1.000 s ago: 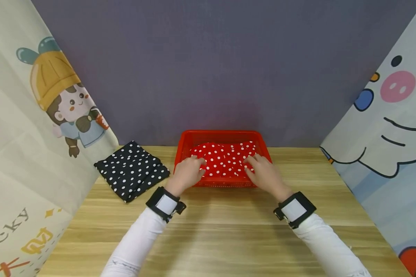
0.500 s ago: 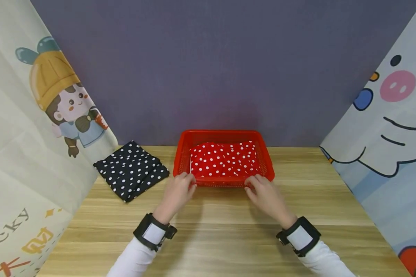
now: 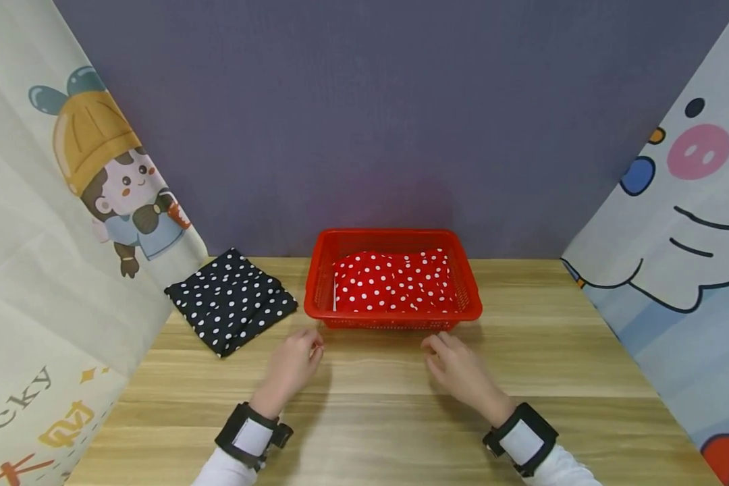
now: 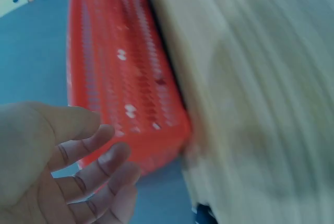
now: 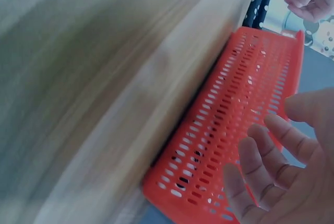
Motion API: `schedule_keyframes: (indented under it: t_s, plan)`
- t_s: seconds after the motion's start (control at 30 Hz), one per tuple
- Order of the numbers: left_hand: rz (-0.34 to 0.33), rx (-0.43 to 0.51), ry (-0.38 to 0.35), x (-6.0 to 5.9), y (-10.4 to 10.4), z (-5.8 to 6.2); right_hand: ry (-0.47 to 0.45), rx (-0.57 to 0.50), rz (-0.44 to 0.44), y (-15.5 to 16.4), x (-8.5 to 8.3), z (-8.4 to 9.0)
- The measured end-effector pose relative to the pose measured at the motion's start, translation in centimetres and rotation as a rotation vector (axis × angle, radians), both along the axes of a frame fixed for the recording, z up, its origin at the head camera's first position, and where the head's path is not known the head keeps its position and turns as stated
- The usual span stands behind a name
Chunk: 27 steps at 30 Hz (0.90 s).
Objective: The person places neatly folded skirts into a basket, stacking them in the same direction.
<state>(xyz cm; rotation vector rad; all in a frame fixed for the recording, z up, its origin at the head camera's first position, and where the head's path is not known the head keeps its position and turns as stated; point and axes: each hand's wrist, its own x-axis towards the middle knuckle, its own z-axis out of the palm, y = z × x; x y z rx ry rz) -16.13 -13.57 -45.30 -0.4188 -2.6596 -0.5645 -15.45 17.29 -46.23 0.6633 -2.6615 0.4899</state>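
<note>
I am hovering the left hand (image 3: 290, 368) over the desk (image 3: 370, 435), just in front of the near left corner of the red basket (image 3: 395, 316). I am hovering the right hand (image 3: 460, 374) just before the near right corner. My wrist cameras are showing both grips spread, fingers loosely bent and well apart. The red dotted cloth (image 3: 395, 281) is lying inside the basket, and the black dotted cloth (image 3: 231, 302) is lying on the desk, left of it.
</note>
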Motion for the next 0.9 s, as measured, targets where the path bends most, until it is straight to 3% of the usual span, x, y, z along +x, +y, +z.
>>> schedule_keyframes:
  t_s: [0.27,0.47,0.67,0.9]
  plan:
    - [0.063,0.010,0.012,-0.9,-3.1,-1.4,-0.006,0.009,0.053,-0.9,0.7,-1.0]
    - [0.112,-0.023,0.032,-1.6,-5.3,-1.5,-0.018,0.015,0.055,-1.6,0.9,-1.1]
    - [0.184,-0.076,-0.028,-2.1,-7.1,-1.4,-0.005,0.037,0.079,-2.2,1.1,-1.0]
    - [0.227,-0.077,0.021,-3.4,-9.0,-1.5,0.018,0.046,0.128,-2.7,1.2,-1.2]
